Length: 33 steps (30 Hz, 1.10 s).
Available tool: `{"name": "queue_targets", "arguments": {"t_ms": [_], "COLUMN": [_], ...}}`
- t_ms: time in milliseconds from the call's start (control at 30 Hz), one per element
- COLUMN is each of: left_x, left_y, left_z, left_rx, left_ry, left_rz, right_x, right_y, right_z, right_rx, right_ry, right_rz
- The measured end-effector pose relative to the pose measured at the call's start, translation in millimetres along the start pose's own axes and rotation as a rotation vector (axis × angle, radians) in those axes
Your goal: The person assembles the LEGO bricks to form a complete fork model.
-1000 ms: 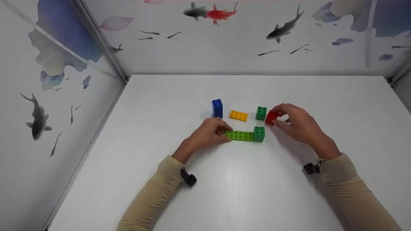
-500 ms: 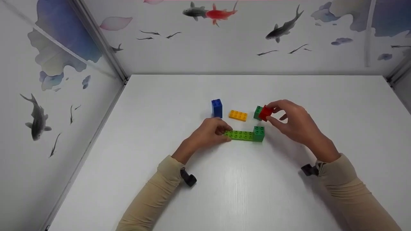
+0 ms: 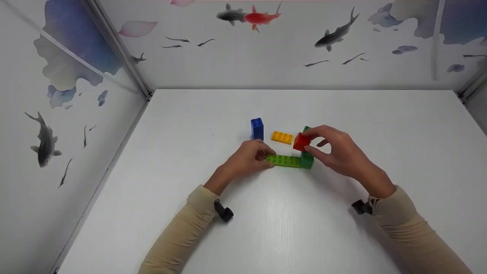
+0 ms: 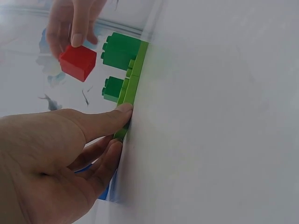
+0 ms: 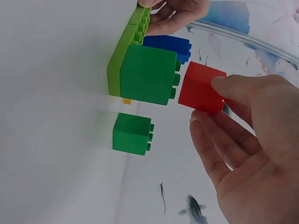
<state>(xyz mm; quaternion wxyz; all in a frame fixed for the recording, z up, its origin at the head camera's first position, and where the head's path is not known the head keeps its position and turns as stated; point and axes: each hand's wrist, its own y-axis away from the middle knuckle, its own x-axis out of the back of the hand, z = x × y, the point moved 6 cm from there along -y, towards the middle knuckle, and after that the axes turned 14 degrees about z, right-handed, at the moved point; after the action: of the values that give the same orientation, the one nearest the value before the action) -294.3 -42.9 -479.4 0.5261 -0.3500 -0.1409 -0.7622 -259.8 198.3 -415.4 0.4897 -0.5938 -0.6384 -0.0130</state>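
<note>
My left hand pinches the left end of a flat lime-green studded strip lying on the table. In the left wrist view thumb and fingertips close around that strip. A green toy brick sits on the strip's right end. My right hand pinches a red toy brick between thumb and fingers, raised near the top of the green brick; in the right wrist view a small gap separates red brick and studs. Behind it, a second green brick stands on the table, partly hidden.
A flat yellow studded plate lies behind the strip. To its left stands a tall blue block. The white table meets walls printed with fish at the back and left.
My right hand has lifted the red brick from beside the rear green brick, carrying it left and then toward me, over the strip's right end. The left hand stays put.
</note>
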Motion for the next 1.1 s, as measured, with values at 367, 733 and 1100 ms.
{"name": "queue_targets", "arguments": {"t_ms": [367,733,1100], "left_x": [-0.3,-0.4,-0.6], "left_y": [-0.1,0.8,0.6], "left_z": [0.3,0.6,0.8], "left_rx": [0.012,0.028,0.035], "left_ry": [0.002,0.005,0.01], "left_rz": [0.002,-0.004,-0.009], "right_x": [-16,-28,-34], "right_y": [4.8,10.2,13.5], "right_z": [-2,1,-2], "right_rx": [-0.01,-0.047,-0.099], "right_ry": [-0.057,-0.02,0.073], "right_rz": [-0.069,-0.138,-0.162]}}
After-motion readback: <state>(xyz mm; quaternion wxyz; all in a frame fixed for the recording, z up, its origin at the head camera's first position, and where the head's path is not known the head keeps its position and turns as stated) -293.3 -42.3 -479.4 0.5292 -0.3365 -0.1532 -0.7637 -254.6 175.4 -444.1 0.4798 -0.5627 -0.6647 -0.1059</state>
